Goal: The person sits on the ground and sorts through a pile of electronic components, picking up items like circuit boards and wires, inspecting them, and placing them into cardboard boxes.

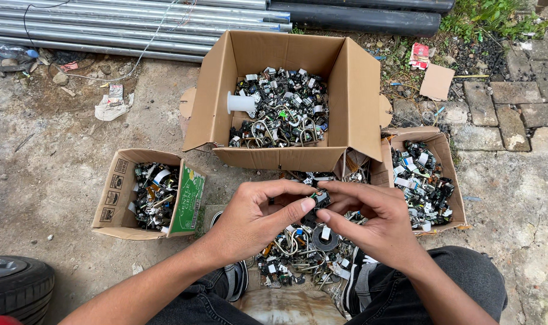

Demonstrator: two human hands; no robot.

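Left hand: the left hand (256,216) was curled, thumb and fingertips pinched on a small black component (320,199) held over the person's lap.
Right hand: the right hand (370,219) met the left at the middle of the view, its fingers bent and closed on the same small black component from the other side.
Component: it sat between both hands, above a loose pile of scrap parts (301,250) lying on the ground between the person's shoes.
Large box: an open cardboard box (352,84) stood just beyond the hands, holding mixed black and metal parts and a white plastic spool (241,103).
Left box: a smaller printed carton (114,192) lay to the left, partly filled with similar parts.
Right box: another low carton (445,165) lay to the right, touching the large box, also holding parts.
Surroundings: grey metal pipes (117,30) lay along the far edge of the concrete ground; a tyre (15,286) showed at the lower left.
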